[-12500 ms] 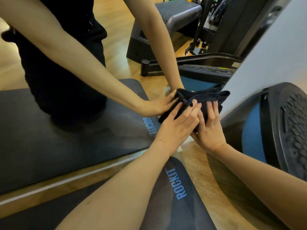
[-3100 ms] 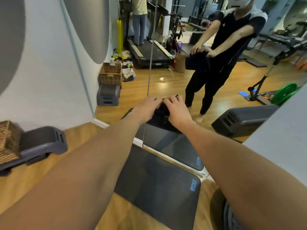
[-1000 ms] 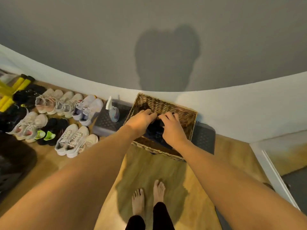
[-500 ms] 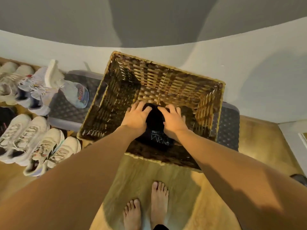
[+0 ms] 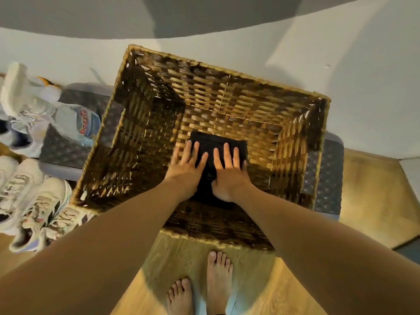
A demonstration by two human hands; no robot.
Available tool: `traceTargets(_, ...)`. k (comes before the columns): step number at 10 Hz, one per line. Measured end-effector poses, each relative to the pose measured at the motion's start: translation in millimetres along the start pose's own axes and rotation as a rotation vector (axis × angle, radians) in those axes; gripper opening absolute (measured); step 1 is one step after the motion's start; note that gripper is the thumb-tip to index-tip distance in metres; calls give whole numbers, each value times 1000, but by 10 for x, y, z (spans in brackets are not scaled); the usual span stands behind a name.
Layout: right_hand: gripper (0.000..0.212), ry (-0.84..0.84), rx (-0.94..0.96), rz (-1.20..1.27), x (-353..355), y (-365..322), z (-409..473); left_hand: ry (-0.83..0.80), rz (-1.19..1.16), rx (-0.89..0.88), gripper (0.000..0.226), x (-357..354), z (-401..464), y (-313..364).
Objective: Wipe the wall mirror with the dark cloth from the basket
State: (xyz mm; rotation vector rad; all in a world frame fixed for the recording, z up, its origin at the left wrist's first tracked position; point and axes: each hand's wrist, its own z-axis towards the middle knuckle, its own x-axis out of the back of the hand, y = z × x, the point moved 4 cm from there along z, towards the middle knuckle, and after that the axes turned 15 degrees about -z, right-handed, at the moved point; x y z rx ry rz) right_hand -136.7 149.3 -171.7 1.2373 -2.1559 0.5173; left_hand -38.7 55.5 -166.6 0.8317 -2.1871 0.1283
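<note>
A folded dark cloth lies on the bottom of a brown wicker basket that stands against the wall. Both my hands reach down into the basket. My left hand lies flat on the cloth's left side with its fingers spread and straight. My right hand presses flat on the cloth's right side, fingers straight. The near half of the cloth is hidden under my hands. No mirror is in view.
The basket sits on a dark grey step platform. A plastic spray bottle lies on the platform at the left. Several pale sneakers line the wooden floor at the left. My bare feet stand just before the basket.
My hands have flattened on the cloth at the basket's bottom, fingers now spread and straight. My head has come closer over the basket.
</note>
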Motion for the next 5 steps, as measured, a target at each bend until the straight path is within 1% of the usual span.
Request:
traceTargets(1,93,8,20,-12,41,14,-22,-29,-26,-27,107,44,8,33)
traceTargets(2,93,-81,43,15,158,92,-18,-160,-128,-18,103,162,22,88)
traceTargets(3,78,-82,20,52,395,189,-40,-192,-188,-11,81,434,-13,126)
traceTargets(4,48,49,15,83,979,224,-289,-74,-249,7,46,1035,-292,133)
traceTargets(5,39,117,12,57,1354,245,-577,7,-252,-21,38,1426,-559,147)
